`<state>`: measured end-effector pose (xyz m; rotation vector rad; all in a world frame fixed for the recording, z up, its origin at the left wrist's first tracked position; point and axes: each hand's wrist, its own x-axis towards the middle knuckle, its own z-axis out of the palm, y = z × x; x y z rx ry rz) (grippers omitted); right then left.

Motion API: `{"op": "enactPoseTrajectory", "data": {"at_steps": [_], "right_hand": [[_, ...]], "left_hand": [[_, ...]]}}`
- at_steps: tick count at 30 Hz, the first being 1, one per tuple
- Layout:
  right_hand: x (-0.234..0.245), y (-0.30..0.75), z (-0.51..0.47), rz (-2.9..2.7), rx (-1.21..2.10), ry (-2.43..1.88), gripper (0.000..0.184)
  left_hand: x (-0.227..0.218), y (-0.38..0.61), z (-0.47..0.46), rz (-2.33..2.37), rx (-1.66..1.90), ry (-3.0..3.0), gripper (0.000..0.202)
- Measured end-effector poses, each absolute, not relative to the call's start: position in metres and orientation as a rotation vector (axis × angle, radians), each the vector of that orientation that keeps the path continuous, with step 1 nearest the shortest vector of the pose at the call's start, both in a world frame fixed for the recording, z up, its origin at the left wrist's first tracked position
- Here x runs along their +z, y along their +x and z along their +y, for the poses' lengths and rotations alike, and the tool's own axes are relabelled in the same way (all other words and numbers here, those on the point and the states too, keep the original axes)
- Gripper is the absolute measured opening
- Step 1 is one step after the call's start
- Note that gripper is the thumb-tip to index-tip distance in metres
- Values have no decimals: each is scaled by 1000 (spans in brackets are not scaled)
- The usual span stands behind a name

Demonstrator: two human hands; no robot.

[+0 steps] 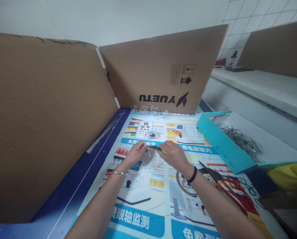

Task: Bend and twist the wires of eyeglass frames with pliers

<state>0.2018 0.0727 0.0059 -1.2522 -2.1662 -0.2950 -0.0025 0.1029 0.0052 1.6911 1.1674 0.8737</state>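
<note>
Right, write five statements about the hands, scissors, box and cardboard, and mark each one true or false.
1. The right hand holds a pliers-like tool. True.
2. The black band is on the left wrist. False: the black band is on the right wrist; the left wears a silver bracelet.
3. The teal box holds a tangle of thin wiry pieces. True.
4. The scissors are inside the teal box. False: the scissors lie outside it, to the right of the right hand.
5. The YUETU lettering on the cardboard panel is upside down. True.
</note>
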Motion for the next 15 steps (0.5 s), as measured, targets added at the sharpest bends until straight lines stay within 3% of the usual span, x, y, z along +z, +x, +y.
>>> {"op": "enactPoseTrajectory", "data": {"at_steps": [15], "right_hand": [[6, 202, 78, -2036, 214, -1538, 17]], "left_hand": [[8, -1, 101, 1038, 800, 1697, 19]]}}
